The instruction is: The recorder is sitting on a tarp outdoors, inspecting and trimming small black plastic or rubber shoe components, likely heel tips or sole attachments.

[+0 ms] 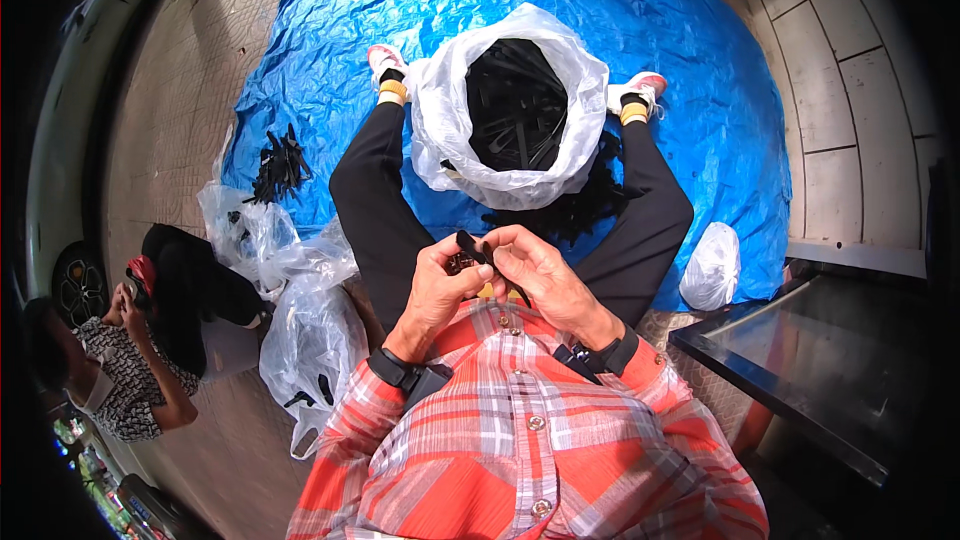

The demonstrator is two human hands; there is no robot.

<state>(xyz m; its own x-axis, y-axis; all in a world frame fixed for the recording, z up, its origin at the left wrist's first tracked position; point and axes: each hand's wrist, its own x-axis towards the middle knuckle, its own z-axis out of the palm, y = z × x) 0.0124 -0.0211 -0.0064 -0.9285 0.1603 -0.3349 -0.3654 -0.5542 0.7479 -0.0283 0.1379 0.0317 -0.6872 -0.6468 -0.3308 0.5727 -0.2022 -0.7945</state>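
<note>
both hands (pixel 436 292) (pixel 552 285), fingers (pixel 515 236) tight on black strip (pixel 467 242), white bag (pixel 438 125) beyond on blue tarp (pixel 715 90)

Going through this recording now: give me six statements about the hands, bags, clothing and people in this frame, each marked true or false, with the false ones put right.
1. A large, translucent white plastic bag holding black strips stands on a crumpled blue plastic tarpaulin. True.
2. The left hand and the right hand, close together, hold narrow black material. True.
3. The large bag is tied shut. False: its mouth is wide open.
4. A small white plastic bag lies at the tarpaulin's right side. True.
5. The wearer's top is plain green. False: it is a red-and-white plaid shirt.
6. Nobody else is visible. False: another person is at the left.
</note>
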